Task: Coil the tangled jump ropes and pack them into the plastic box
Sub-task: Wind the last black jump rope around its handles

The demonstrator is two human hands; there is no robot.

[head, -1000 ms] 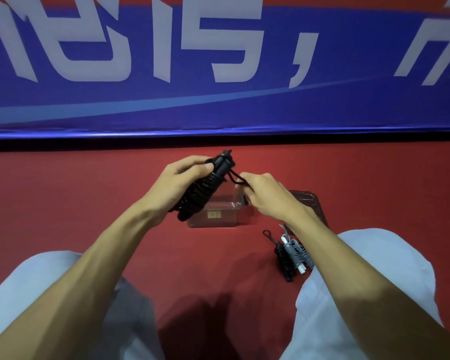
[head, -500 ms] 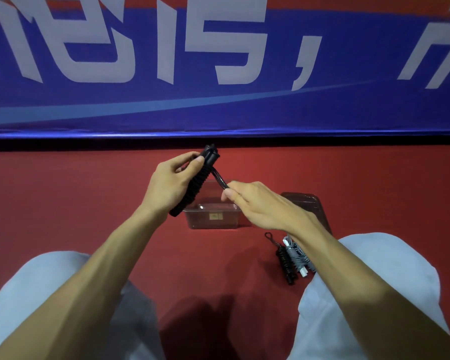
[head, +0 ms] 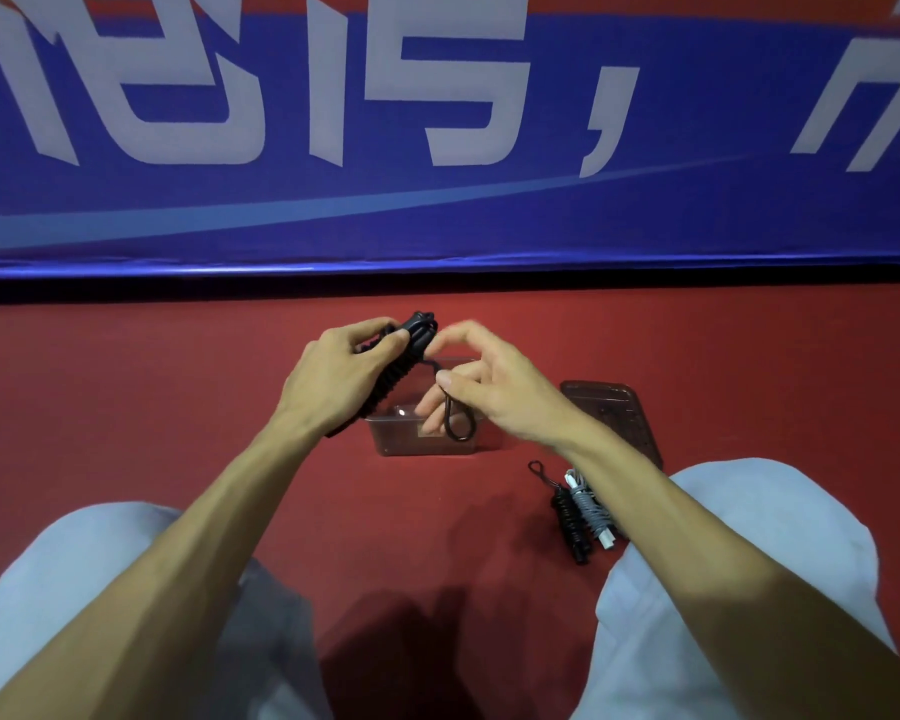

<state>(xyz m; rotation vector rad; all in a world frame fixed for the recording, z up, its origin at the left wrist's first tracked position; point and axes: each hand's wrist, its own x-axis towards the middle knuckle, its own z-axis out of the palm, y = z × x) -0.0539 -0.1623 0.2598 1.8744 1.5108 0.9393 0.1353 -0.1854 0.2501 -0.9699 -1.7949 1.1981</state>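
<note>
My left hand (head: 341,374) grips a black jump rope bundle (head: 401,366), wound tightly round its handles and held slanted above the clear plastic box (head: 385,439). A loose loop of its black cord (head: 455,418) hangs from my right hand (head: 484,387), which pinches it between thumb and fingers just right of the bundle. The box stands open on the red floor below both hands. Two more wound ropes, one black (head: 570,522) and one grey (head: 591,506), lie on the floor beside my right forearm.
The box's dark lid (head: 614,413) lies on the floor right of the box, partly behind my right arm. My knees in light trousers (head: 749,537) frame the floor space. A blue banner wall (head: 437,200) closes off the far side.
My right hand has lifted and opened its outer fingers, drawing the cord's end into a hanging loop. The left hand keeps its grip on the bundle, tilted slightly more upright.
</note>
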